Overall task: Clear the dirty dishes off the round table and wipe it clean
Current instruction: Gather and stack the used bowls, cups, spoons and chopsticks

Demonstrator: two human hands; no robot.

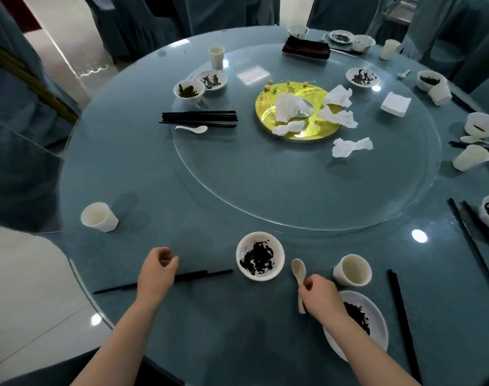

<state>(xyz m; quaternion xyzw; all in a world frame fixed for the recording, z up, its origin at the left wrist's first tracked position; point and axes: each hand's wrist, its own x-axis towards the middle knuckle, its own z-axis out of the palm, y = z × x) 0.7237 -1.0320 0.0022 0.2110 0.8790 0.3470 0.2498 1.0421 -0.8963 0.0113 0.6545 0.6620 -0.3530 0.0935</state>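
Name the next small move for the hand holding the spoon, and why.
Probably drop the spoon into the near bowl: the right hand already grips it, the bowl sits just beside it, and stacking frees that hand.

Blue-grey tablecloth [182, 190], white bowl [260, 256] with black scraps, black chopsticks [199, 119], yellow disc [318, 129], white napkins [352, 147]

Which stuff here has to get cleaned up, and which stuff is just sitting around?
To clean up:
spoon, held by the right hand
bowl with dark scraps
chopsticks under the left hand
cup
plate
crumpled napkins

Just sitting around:
covered chairs
floor
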